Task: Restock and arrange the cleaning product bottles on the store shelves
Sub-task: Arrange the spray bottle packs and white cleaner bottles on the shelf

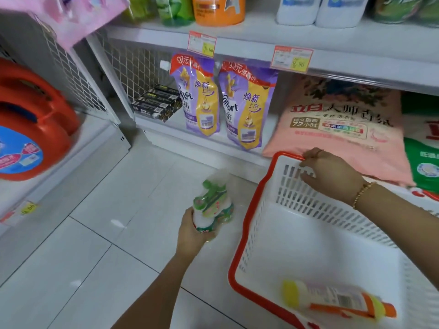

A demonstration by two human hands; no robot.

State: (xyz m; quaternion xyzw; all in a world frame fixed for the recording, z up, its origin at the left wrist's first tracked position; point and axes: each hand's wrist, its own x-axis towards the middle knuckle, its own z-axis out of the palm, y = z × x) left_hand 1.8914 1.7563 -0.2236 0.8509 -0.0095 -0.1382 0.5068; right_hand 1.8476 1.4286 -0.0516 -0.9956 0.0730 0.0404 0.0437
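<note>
Hands first. Left hand (190, 231) curled round the base of a shrink-wrapped pack of green-and-white bottles (212, 203), held low over the tiled floor (95, 233), just left of the basket and apart from it. Right hand (331, 175) hooked on the far rim of the white basket (308, 205), fingers folded over the red edge and down against the slotted wall; gold bracelet (363, 191) at the wrist. Inside the basket, at the near end, one more bottle (332, 302) with a yellow cap and orange label, lying on its side, blurred.

Step in hand, by the look of it: moving stock from basket to shelf, pack out and not yet placed. Next move, as a judgement: finding the matching row, most likely among the green bottles (173, 10) on the upper shelf (261, 36) beside the orange tub (218, 10), then lifting the pack past the price tags (202, 43) and setting it upright, label forward. Worth a firm hold from below, being wrapped and likely top-heavy; perhaps both hands, so letting go of the basket rim.

Further out: two purple refill pouches (199, 96) and a pink detergent bag (339, 129) standing on the bottom shelf (185, 141), small black boxes (156, 103) stacked just left of the pouches, a big red jug (31, 119) on the neighbouring shelf, far left.
</note>
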